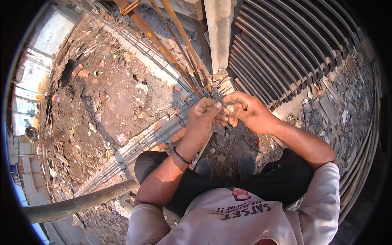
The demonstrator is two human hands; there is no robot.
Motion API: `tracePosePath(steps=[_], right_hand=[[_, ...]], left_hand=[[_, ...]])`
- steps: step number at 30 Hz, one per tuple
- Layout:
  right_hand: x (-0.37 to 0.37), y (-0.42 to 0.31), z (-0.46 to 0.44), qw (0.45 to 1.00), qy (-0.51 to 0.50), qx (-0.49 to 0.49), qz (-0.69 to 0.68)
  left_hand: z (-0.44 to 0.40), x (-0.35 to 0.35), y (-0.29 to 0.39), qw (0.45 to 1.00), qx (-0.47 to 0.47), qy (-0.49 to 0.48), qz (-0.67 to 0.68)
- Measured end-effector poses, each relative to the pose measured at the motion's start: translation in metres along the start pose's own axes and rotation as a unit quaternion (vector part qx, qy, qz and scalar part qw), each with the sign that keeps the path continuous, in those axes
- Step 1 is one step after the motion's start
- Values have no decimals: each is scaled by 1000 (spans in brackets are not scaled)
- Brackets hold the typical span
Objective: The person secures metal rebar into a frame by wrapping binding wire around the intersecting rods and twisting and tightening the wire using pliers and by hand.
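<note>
Both hands pinched in at the rebar corner

Left hand (203, 116): drawn narrow, thumb against curled fingers, on thin dark strands (223, 104). Right hand (251, 112): also narrow, thumb and forefinger bent in on the same strands, fingertips meeting or nearly meeting the left's. Exact grip partly hidden by the fingers. Strands sit at the picture's centre, just beyond the knees, where the steelwork comes together; their full run cannot be told.

Long rebar cage (151, 141): long axis slanting from lower left up to the hands, beside and over red brickwork (178, 134). Second cage (134, 48) slants from upper left down toward the same corner. Rusty bars (159, 47) lean up and left from just beyond the fingers. Concrete post (219, 36) near, long axis almost straight up the view. Dark curved slats (281, 49) stacked to its right. Dark band (179, 157) on left wrist; shoes (247, 164) on dirt below the hands.
</note>
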State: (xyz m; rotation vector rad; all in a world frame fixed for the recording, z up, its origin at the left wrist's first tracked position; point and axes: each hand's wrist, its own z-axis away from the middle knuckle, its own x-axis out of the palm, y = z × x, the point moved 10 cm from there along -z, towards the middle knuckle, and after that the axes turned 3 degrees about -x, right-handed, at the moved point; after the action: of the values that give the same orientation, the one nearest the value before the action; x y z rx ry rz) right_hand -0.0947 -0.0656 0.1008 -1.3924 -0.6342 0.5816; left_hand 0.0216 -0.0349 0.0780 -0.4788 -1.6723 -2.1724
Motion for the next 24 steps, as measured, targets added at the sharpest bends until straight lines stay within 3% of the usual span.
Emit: tracePosePath(steps=[7, 15, 18, 20, 24], right_hand=[[1, 0, 1, 999, -28, -3, 40], [-4, -7, 2, 994, 12, -28, 106], [-13, -6, 0, 994, 56, -23, 93], [-17, -1, -2, 995, 85, -17, 49], [-15, 18, -2, 985, 134, 31, -105]], left_hand=[[4, 5, 9, 997, 15, 7, -77], [3, 0, 9, 992, 53, 24, -113], [9, 5, -12, 996, -18, 31, -76], [11, 14, -41, 991, -96, -16, -92], [8, 23, -46, 993, -112, -10, -20]])
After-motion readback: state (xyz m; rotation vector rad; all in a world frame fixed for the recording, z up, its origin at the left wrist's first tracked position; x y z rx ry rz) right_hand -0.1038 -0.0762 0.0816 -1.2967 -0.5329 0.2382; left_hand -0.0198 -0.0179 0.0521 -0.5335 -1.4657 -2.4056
